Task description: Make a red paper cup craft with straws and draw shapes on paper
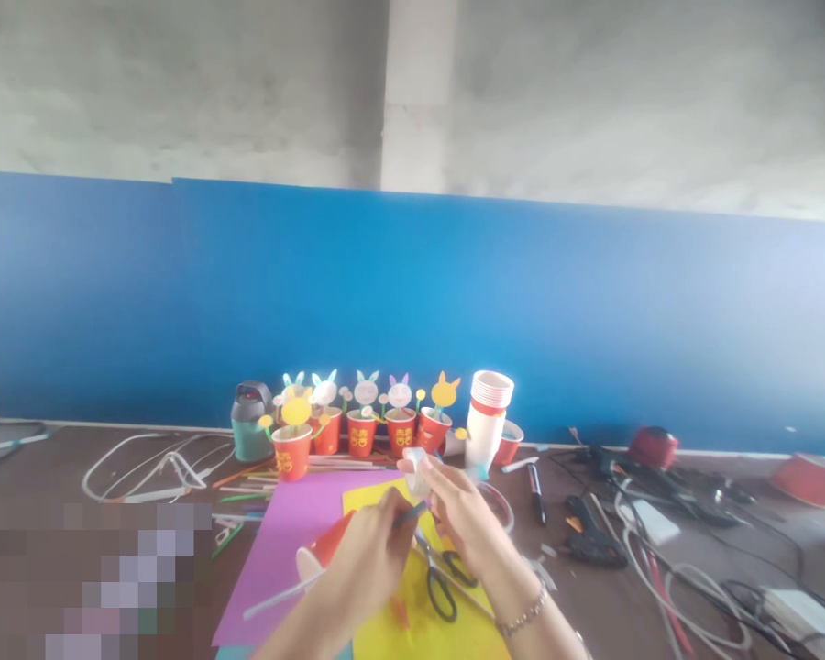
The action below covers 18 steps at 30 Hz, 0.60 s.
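Observation:
My left hand [383,541] is closed, with a thin dark blue-grey strip [411,515] pinched at its fingertips. Close beside it, my right hand [454,495] grips a small white object [416,466] that is too blurred to name exactly. Both hands are above a yellow sheet [426,632], which overlaps a purple sheet [275,559]. A red paper cup [330,541] lies tipped over, partly hidden behind my left forearm. Scissors with dark handles [440,587] rest on the yellow sheet between my forearms.
Behind the sheets stand several red cups with animal-face cutouts [361,433], a stack of paper cups [488,417] and a teal bottle [251,426]. To the right lie a marker [536,495], a black glue gun [591,532] and tangled cables [680,587]. Loose sticks [247,486] lie left.

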Each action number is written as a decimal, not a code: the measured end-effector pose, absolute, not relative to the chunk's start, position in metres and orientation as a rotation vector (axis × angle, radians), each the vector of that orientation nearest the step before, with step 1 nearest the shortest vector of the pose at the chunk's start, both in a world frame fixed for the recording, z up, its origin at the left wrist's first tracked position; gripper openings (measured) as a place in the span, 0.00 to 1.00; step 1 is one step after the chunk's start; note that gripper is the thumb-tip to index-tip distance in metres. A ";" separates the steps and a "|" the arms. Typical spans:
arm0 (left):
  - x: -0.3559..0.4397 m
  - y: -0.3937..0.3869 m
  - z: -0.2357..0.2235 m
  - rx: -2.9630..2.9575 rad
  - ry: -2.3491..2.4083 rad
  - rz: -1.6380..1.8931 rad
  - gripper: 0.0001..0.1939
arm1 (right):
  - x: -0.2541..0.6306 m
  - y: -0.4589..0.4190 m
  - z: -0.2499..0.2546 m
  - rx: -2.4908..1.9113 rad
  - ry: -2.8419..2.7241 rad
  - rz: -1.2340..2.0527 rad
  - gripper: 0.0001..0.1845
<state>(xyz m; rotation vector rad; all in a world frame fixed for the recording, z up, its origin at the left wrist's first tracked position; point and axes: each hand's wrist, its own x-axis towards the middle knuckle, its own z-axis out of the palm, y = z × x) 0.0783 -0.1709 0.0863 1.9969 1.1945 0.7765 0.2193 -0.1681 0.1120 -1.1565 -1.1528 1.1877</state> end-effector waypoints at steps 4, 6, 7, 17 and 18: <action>0.078 -0.168 0.089 1.954 1.209 0.832 0.08 | 0.218 -0.171 0.113 -1.049 -1.228 1.284 0.26; 0.078 -0.166 0.087 1.862 1.215 0.818 0.09 | 0.217 -0.173 0.116 -0.998 -1.273 1.310 0.27; 0.078 -0.164 0.085 1.804 1.209 0.808 0.10 | 0.216 -0.174 0.118 -0.980 -1.304 1.318 0.28; 0.071 -0.154 0.093 1.408 0.911 0.694 0.19 | 0.210 -0.178 0.121 -0.876 -1.465 1.349 0.26; 0.071 -0.154 0.093 1.381 0.932 0.703 0.20 | 0.210 -0.178 0.120 -0.866 -1.478 1.346 0.26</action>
